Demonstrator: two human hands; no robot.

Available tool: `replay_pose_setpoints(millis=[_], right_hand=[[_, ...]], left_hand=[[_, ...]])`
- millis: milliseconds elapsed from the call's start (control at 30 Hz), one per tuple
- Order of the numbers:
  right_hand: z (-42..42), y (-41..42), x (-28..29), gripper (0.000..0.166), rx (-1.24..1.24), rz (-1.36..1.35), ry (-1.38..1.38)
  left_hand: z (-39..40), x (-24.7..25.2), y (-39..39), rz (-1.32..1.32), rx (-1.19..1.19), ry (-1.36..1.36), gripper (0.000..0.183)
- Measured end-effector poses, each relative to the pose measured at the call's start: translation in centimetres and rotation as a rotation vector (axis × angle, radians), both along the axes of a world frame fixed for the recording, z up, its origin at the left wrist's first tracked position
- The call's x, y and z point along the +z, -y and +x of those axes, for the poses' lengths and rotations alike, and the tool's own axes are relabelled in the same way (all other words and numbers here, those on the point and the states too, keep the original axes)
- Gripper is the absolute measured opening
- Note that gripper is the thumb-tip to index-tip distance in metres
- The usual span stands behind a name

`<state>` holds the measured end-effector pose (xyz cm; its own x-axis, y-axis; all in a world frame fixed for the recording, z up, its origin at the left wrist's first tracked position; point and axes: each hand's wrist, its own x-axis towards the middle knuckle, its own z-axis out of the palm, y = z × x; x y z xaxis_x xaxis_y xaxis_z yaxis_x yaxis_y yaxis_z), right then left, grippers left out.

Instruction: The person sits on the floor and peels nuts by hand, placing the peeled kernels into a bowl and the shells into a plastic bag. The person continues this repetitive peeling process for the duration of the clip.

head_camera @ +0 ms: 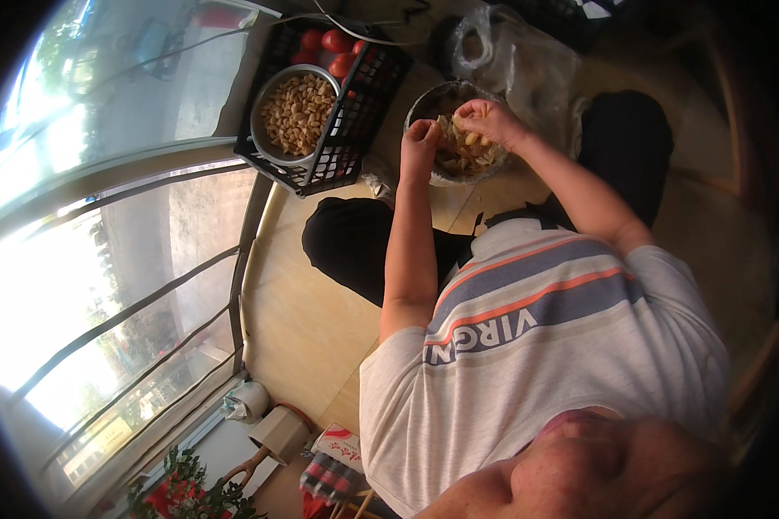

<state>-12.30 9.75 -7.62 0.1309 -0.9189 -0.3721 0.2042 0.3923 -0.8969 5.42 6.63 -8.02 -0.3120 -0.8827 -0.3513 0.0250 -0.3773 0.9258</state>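
Observation:
My left hand (420,143) is over the left side of a round bin (422,104) lined with plastic, its thumb and fingers pinched at a pale flake of husk (442,121). Just to the right, my right hand (490,122) pinches a small pale-yellow piece (457,121), probably a nut or a bean. The two sets of fingertips are a short gap apart. Below them, the bin holds dry pale husks (470,159) and some yellowish pieces; my hands hide part of this. A metal bowl (254,123) full of tan nuts or beans (298,117) is further left.
The bowl rests in a black plastic crate (357,139), with red tomatoes (337,42) behind it. A clear plastic bag (539,71) lies beyond the bin. Windows (136,272) line the left side. A potted plant (188,483), a planter (282,434) and a carton (339,446) stand lower left.

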Motion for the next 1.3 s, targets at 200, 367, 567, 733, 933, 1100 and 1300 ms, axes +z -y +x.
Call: replay_pose_setpoints(millis=[200, 367, 567, 733, 933, 1100, 1300], right_hand=[[0.4, -0.2, -2.2, 0.022, -0.032, -0.102, -0.15], [0.8, -0.3, -1.7, 0.016, 0.001, -0.239, -0.475], [0.9, -0.4, -2.7, 0.017, -0.032, -0.572, -0.677], [1.4, -0.7, -1.7, 0.012, -0.134, -0.55, -0.485], [1.4, -0.4, -1.9, 0.015, -0.185, -0.153, 0.126], [1.1, -0.4, -1.6, 0.013, -0.188, -0.079, -0.003], [1.5, -0.6, -1.1, 0.014, -0.142, -0.098, 0.062]], left_hand=[[-0.7, -0.8, -0.3, -0.352, -0.009, 0.352, 0.019], [-1.2, 1.8, -1.0, -0.387, -0.053, 0.506, 0.014], [-0.7, -0.1, -0.4, -0.654, -0.166, 0.605, 0.013], [-1.3, 1.1, -0.8, -0.304, -0.012, 0.413, 0.015], [-0.5, -1.0, -0.4, -0.231, -0.058, 0.521, 0.015], [-0.6, -1.2, -0.6, -0.281, -0.043, 0.424, 0.016], [-1.4, 0.2, -1.0, -0.076, -0.029, 0.212, 0.016]])
